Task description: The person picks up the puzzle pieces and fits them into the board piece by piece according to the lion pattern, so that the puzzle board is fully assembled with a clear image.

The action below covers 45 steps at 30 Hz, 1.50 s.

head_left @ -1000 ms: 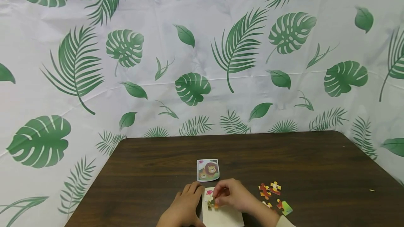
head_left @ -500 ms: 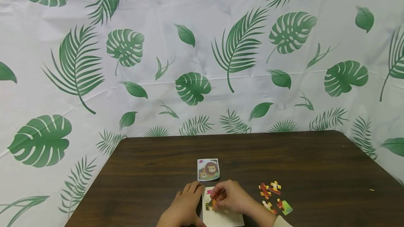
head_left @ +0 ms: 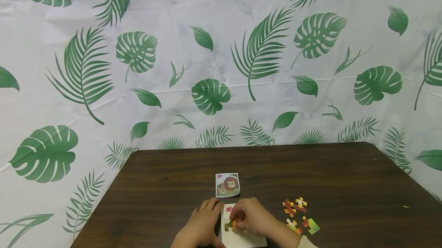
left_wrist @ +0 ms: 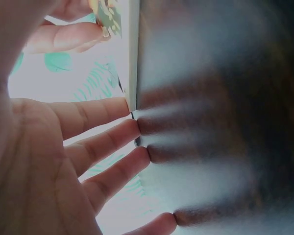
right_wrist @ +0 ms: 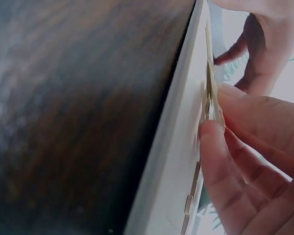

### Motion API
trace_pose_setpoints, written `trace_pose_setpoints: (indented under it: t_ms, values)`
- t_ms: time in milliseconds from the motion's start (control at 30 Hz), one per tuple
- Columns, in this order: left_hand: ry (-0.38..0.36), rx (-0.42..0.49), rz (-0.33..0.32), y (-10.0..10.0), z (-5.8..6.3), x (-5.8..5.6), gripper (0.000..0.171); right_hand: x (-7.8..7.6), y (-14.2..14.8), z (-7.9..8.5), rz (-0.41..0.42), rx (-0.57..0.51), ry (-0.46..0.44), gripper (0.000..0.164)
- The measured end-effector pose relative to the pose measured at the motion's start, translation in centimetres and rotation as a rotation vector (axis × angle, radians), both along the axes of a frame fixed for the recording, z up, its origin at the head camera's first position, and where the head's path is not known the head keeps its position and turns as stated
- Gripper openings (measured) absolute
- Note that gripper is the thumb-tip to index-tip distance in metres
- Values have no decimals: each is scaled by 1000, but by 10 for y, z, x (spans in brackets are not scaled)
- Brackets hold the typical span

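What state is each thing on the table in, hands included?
Board: flat, partly covered by placed pieces
Held piece: pinched in the right hand
Left hand: spread, touching the board's edge
Lion picture: face up
Loose pieces: scattered, coloured sides showing

Wears a pale cream sleeve (head_left: 306, 242), plain where visible, partway down the right forearm (head_left: 285, 233). Has a bare left hand (head_left: 202, 225) with slender, round-tipped fingers (left_wrist: 95, 111) and a right hand (head_left: 253, 216) equally bare.
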State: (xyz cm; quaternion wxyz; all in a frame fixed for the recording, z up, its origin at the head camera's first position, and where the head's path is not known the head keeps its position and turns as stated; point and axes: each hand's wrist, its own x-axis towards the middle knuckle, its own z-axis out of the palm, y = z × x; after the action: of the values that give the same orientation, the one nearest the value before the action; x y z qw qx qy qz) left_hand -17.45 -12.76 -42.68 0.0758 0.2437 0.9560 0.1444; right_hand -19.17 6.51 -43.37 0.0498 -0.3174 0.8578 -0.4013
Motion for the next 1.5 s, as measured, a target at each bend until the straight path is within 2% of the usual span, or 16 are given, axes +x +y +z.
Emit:
trace_pose_setpoints:
  t_ms: [467, 667, 967, 1200, 1500]
  values:
    - [-30, 27, 7, -1, -1, 0, 104, -1, -3, 2, 65, 134, 132, 13]
    - [-39, 48, 4, -2, -2, 0, 104, -1, -5, 1, 68, 142, 140, 14]
    - [-17, 25, 4, -1, -3, 0, 105, 0, -9, 3, 72, 196, 200, 16]
    - [-19, 24, 6, -1, -3, 0, 106, 2, -10, 5, 68, 220, 190, 22]
    - [-20, 23, 7, 0, -3, -1, 104, 2, -10, 6, 77, 236, 209, 20]
